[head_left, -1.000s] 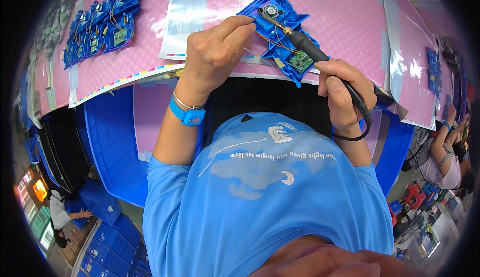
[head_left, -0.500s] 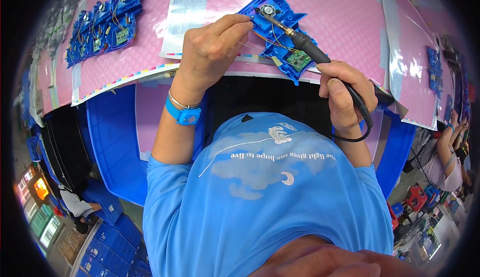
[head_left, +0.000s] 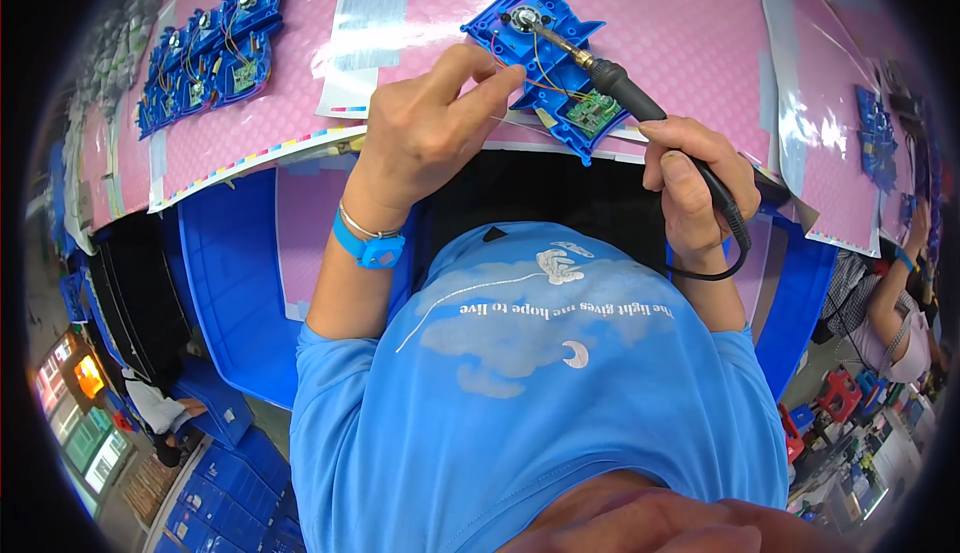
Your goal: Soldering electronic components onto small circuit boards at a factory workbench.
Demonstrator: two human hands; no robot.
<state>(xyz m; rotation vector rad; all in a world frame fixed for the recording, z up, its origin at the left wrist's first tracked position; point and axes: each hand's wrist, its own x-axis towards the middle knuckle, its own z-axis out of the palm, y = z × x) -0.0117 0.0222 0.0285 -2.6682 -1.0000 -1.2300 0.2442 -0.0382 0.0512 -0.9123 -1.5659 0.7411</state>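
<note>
My right hand [head_left: 700,178] grips a black-handled soldering iron [head_left: 628,91]. Its metal tip reaches the round silver speaker [head_left: 525,19] in an open blue plastic housing [head_left: 515,50]. With thumb and forefinger pinched together, my left hand [head_left: 440,123] is at the housing's near left side, beside its red and orange wires. A thin wire seems to be in that pinch, though the fingertips hide where it is held; a fine pale strand also shows below the hand. Toward the near end of the housing lies a green circuit board [head_left: 592,113].
Several similar blue housings [head_left: 210,53] lie in a group at the left of the pink-covered table [head_left: 680,28]. More blue parts [head_left: 876,138] are at the far right, near another person's arm [head_left: 888,303]. A blue bin [head_left: 225,293] stands below the table edge.
The iron's tip has moved slightly left on the speaker. My left hand has come down and a little right, away from the housing's upper left corner. The housing has shifted slightly left.
</note>
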